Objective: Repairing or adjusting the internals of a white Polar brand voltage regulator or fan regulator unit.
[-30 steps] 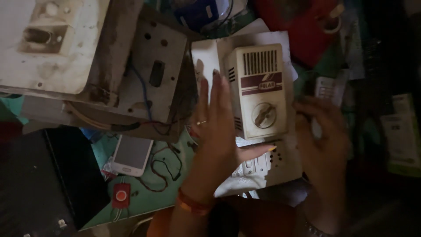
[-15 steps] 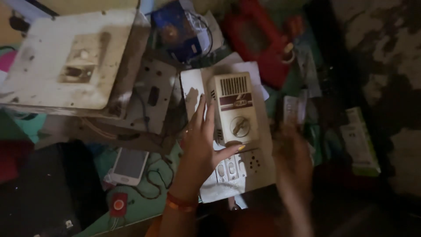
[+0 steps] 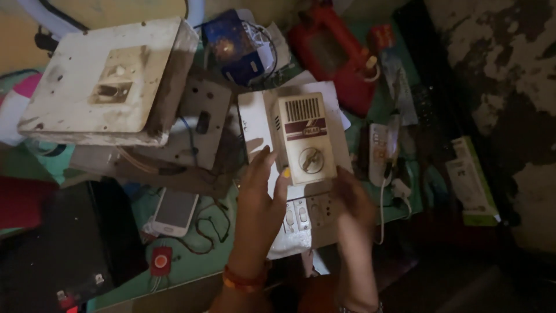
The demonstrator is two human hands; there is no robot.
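Observation:
A cream regulator box [image 3: 305, 139] with a vent grille and a round knob lies on a white switch board [image 3: 255, 130]. My left hand [image 3: 259, 204] lies flat just below and left of the box, fingers spread, with the fingertips touching the box's lower left corner and the board. My right hand [image 3: 354, 204] is blurred and rests on the board's lower right part, just under the box. Neither hand grips anything. Rocker switches [image 3: 295, 215] on the board show between the two hands.
A large dirty white switch plate [image 3: 104, 81] and a grey plate [image 3: 200, 124] lie at the left. A white phone [image 3: 172, 211], thin wires and a small red button [image 3: 160, 261] lie below them. A red tool [image 3: 333, 55] and a blue box [image 3: 234, 43] sit behind. A green-and-white carton [image 3: 472, 179] is at the right.
My left hand slid down off the regulator box's side and now only touches its lower corner. My right hand moved from the box's right side to below it. The view shifted.

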